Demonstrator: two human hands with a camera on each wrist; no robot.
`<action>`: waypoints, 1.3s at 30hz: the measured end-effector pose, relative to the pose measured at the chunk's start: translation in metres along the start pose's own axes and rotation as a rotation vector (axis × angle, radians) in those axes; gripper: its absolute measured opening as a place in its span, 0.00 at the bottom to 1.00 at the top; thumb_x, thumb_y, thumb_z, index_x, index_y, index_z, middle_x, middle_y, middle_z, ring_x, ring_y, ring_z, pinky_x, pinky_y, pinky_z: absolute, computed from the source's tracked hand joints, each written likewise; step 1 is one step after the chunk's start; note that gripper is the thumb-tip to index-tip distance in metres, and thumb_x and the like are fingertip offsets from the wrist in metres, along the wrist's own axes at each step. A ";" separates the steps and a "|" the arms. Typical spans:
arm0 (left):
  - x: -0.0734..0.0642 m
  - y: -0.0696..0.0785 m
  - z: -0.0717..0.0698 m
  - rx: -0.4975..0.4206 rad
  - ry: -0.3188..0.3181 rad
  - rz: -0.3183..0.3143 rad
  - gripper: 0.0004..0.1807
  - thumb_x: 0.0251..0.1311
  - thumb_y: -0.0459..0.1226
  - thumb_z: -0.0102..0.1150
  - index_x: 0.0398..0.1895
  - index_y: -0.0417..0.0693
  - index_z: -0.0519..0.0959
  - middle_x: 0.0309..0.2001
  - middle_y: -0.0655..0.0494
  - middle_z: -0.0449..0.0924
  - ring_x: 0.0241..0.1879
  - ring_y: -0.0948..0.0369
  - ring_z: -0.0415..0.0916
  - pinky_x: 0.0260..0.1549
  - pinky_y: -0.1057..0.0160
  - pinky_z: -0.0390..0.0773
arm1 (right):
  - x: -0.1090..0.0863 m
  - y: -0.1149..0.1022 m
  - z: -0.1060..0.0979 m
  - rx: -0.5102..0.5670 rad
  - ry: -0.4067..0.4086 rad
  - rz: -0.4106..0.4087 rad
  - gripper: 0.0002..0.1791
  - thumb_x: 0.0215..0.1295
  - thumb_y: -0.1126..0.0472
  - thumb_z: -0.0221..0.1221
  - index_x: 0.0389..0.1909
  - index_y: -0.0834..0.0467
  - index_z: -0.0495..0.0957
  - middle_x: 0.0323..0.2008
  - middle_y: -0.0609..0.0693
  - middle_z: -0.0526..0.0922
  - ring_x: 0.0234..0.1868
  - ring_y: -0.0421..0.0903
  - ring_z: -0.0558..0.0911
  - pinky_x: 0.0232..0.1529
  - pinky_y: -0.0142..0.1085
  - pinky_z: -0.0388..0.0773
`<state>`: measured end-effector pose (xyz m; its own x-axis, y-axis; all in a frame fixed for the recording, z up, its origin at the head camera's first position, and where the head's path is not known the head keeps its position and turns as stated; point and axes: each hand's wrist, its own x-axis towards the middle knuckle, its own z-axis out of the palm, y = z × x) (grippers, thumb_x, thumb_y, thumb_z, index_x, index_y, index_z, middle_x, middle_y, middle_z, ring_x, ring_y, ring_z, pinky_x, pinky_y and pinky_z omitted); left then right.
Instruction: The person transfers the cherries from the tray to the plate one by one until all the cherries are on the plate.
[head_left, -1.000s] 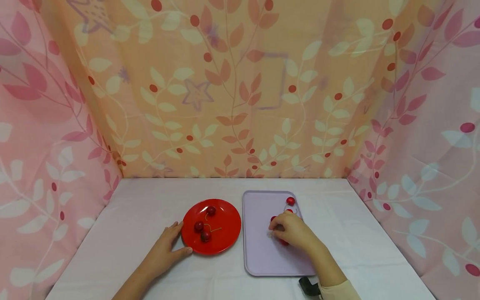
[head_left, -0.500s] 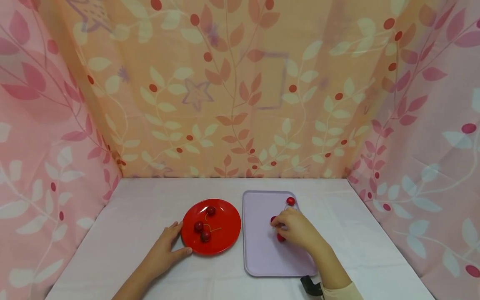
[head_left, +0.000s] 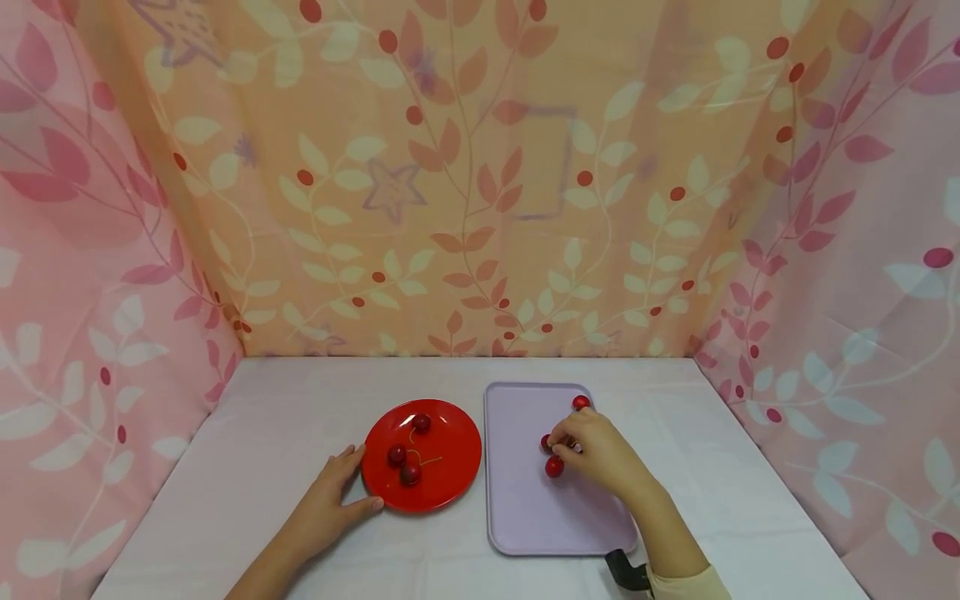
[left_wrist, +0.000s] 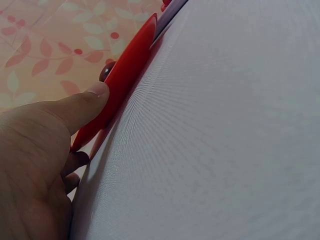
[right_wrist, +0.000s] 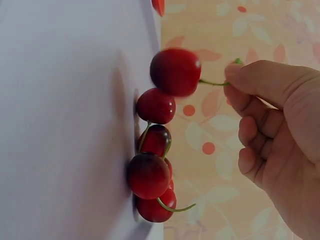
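Note:
My right hand (head_left: 600,454) pinches the green stem (right_wrist: 214,83) of a dark red cherry (right_wrist: 175,72) between thumb and forefinger. The cherry dangles over the lilac tray (head_left: 517,517), and in the right wrist view several other cherries lie behind and below it, one of them a dark cherry (right_wrist: 148,176) with a curved stem. My left hand (head_left: 322,508) rests at the left rim of a red plate (head_left: 453,475), its thumb on the edge and its fingers spread along the side. Three stemmed cherries lie on that plate, among them a cherry (head_left: 410,474) nearest the front.
Plate and tray stand side by side, a narrow gap between them, on a white tablecloth (head_left: 435,558). A cherry (head_left: 581,402) sits at the tray's far right corner. Patterned curtains (head_left: 465,183) enclose the table at the back and both sides.
The pinched cherry has shifted left and farther up the head view, while my right hand has moved slightly right. My left hand and the plate stay in place.

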<state>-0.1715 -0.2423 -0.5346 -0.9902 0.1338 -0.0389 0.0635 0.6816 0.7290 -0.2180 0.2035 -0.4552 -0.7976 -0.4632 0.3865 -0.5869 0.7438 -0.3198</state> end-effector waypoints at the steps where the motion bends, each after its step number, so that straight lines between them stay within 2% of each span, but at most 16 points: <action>1: 0.000 0.000 0.000 -0.003 0.000 -0.001 0.57 0.51 0.61 0.74 0.82 0.54 0.57 0.80 0.42 0.54 0.79 0.32 0.43 0.70 0.29 0.52 | 0.000 -0.001 0.000 0.009 0.002 0.008 0.09 0.57 0.65 0.73 0.31 0.48 0.85 0.32 0.35 0.84 0.39 0.36 0.77 0.45 0.37 0.79; 5: 0.000 0.000 0.000 -0.001 0.000 -0.007 0.57 0.51 0.61 0.74 0.81 0.55 0.58 0.80 0.42 0.55 0.79 0.33 0.43 0.70 0.29 0.53 | 0.001 -0.001 0.002 0.066 0.009 0.043 0.09 0.58 0.63 0.73 0.32 0.45 0.85 0.32 0.32 0.84 0.40 0.36 0.77 0.45 0.36 0.79; 11: -0.001 -0.001 0.001 -0.006 0.005 0.021 0.56 0.52 0.60 0.73 0.81 0.54 0.58 0.80 0.41 0.55 0.79 0.32 0.43 0.70 0.29 0.51 | 0.001 0.002 0.007 0.182 0.023 0.095 0.09 0.59 0.63 0.73 0.32 0.45 0.85 0.30 0.30 0.81 0.37 0.34 0.76 0.40 0.31 0.78; 16: -0.001 -0.002 0.001 -0.007 0.001 0.009 0.56 0.52 0.60 0.73 0.81 0.54 0.58 0.80 0.41 0.54 0.78 0.31 0.43 0.70 0.28 0.52 | 0.003 0.000 0.010 0.265 0.050 0.113 0.09 0.58 0.64 0.74 0.33 0.46 0.86 0.30 0.32 0.81 0.35 0.40 0.77 0.37 0.31 0.77; 20: -0.001 -0.002 0.001 -0.010 0.001 -0.007 0.56 0.51 0.60 0.74 0.81 0.55 0.58 0.80 0.42 0.54 0.79 0.32 0.43 0.69 0.28 0.52 | 0.007 -0.005 0.011 0.302 0.071 0.128 0.11 0.58 0.64 0.74 0.33 0.44 0.86 0.28 0.34 0.79 0.33 0.43 0.76 0.34 0.30 0.75; 25: 0.000 -0.002 0.002 -0.017 0.001 -0.008 0.56 0.51 0.60 0.74 0.81 0.57 0.58 0.80 0.43 0.54 0.79 0.32 0.43 0.69 0.27 0.53 | 0.015 -0.011 0.017 0.315 0.082 0.142 0.11 0.58 0.63 0.74 0.32 0.42 0.85 0.28 0.35 0.79 0.31 0.37 0.74 0.32 0.29 0.75; 29: -0.001 -0.003 0.004 -0.013 0.000 -0.017 0.57 0.50 0.60 0.74 0.81 0.57 0.58 0.80 0.43 0.55 0.79 0.32 0.43 0.69 0.28 0.53 | 0.020 -0.017 0.023 0.307 0.074 0.142 0.10 0.59 0.62 0.74 0.33 0.41 0.86 0.30 0.33 0.81 0.32 0.38 0.75 0.33 0.30 0.76; 32: -0.002 -0.004 0.004 -0.009 -0.004 -0.018 0.57 0.50 0.61 0.74 0.81 0.57 0.58 0.80 0.43 0.55 0.79 0.33 0.43 0.70 0.28 0.52 | 0.024 -0.023 0.027 0.322 0.045 0.151 0.10 0.60 0.61 0.73 0.33 0.41 0.86 0.31 0.34 0.81 0.35 0.42 0.77 0.35 0.30 0.76; 35: -0.002 -0.005 0.004 -0.007 -0.001 0.001 0.56 0.51 0.60 0.74 0.81 0.56 0.58 0.80 0.42 0.55 0.79 0.32 0.43 0.70 0.29 0.52 | 0.030 -0.029 0.030 0.350 0.017 0.161 0.09 0.61 0.61 0.72 0.34 0.41 0.86 0.31 0.35 0.81 0.37 0.45 0.77 0.36 0.31 0.76; 39: -0.001 -0.005 0.002 -0.004 0.008 0.022 0.55 0.53 0.59 0.73 0.82 0.55 0.58 0.80 0.41 0.55 0.79 0.32 0.43 0.70 0.28 0.51 | 0.039 -0.037 0.035 0.370 -0.019 0.172 0.08 0.63 0.59 0.71 0.35 0.40 0.86 0.32 0.35 0.80 0.37 0.44 0.77 0.37 0.31 0.77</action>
<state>-0.1704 -0.2444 -0.5395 -0.9895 0.1435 -0.0172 0.0853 0.6758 0.7322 -0.2322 0.1412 -0.4583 -0.8888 -0.3583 0.2857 -0.4527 0.5893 -0.6692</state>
